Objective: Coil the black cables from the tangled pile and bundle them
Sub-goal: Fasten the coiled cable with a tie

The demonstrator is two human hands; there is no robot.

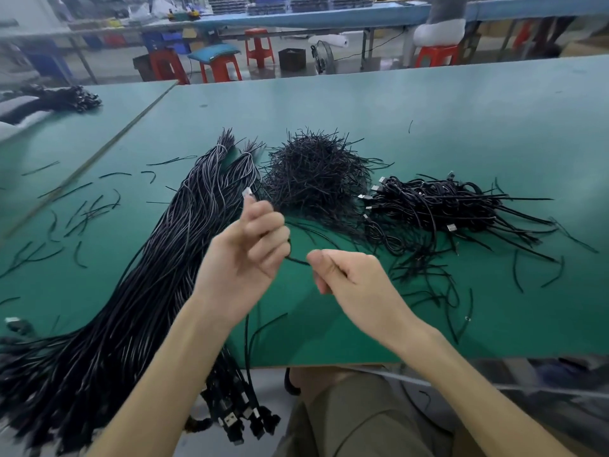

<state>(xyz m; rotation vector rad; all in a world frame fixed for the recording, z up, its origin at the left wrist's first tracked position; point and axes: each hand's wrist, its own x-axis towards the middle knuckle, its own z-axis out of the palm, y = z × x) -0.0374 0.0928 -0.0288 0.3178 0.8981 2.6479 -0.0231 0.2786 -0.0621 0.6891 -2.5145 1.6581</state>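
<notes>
Above the table (428, 120), you hold one cable (297, 260).
Your left hand (247, 245) curls round its plug (247, 192) end, your right hand (342, 275) seemingly pinches the slack; a hard pull could snag the pile (158, 265).

Black cables (138, 291), green table (461, 127), red stools (220, 65)

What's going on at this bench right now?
A person is working one black cable between both hands above the green table. The left hand grips it with the connector sticking up; the right hand pinches it a little further along. A long sheaf of uncoiled cables lies on the left, a heap of short black ties in the middle, and what look like coiled bundles on the right.
</notes>
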